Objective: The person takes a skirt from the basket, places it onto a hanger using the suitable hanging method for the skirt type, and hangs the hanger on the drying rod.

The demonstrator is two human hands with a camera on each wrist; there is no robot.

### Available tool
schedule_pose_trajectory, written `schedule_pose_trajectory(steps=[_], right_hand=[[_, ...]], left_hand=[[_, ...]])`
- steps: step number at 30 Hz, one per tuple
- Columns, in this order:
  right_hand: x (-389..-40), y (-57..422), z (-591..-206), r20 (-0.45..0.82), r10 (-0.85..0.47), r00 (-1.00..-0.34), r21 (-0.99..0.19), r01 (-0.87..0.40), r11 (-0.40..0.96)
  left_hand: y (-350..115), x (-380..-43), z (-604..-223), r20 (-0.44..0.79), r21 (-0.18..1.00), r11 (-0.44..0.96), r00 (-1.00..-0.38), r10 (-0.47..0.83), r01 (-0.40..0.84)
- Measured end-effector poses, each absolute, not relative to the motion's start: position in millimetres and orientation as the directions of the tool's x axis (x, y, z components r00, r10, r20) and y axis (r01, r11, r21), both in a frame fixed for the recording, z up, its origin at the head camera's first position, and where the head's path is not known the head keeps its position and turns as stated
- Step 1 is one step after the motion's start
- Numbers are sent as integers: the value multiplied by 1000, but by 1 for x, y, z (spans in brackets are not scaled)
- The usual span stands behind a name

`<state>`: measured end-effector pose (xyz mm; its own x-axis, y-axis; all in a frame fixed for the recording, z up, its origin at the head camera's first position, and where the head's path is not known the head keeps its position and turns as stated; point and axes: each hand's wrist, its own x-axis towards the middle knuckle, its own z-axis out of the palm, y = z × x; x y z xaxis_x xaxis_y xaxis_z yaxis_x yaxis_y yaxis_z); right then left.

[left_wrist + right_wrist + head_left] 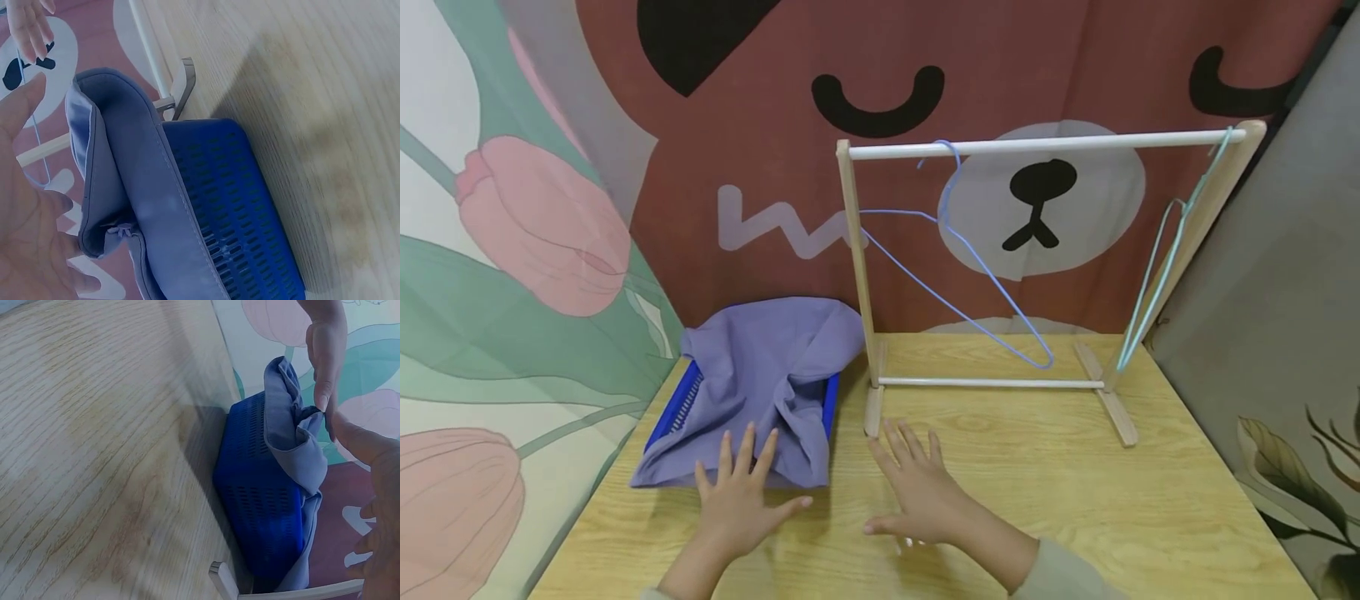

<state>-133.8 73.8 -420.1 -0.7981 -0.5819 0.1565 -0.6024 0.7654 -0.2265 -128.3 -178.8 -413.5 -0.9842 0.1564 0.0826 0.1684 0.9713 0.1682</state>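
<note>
A purple cloth garment (pixel 775 350) lies draped over a blue perforated basket (pixel 231 206) at the left of the table, its edges hanging past the rim. My left hand (pixel 737 500), fingers spread and straight, is at the garment's near edge; in the left wrist view nothing lies in its palm. The right hand (pixel 925 492) is spread over the table between the basket and a small clothes rack (pixel 992 383), holding nothing. On the rack's top bar hang a blue hanger (pixel 992 275) toward the left and a mint-green hanger (pixel 1172 242) at the right end.
The wooden table (pixel 1000 475) runs up to a curtain (pixel 760 167) printed with a brown bear face. Tulip-patterned fabric (pixel 542 225) stands along the left side and grey fabric (pixel 1277 308) along the right. The rack's wooden foot (pixel 874 408) stands close beside the basket.
</note>
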Motion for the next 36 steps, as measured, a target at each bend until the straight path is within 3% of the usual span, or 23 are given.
schedule_pose_trajectory(steps=[8,15,36], right_hand=[[-136,68,-421,100,-598,-795,-224,-604,765],[-139,60,-424,152,-608,-779,-179,-627,758],[-153,37,-425,173,-640,-748,-198,-663,722]], left_hand=[[-186,-130,-411,120,127,972,-976,183,198],[-195,-131,-411,136,136,974,-977,164,182],[-210,-133,-409,195,188,965,-970,146,183]])
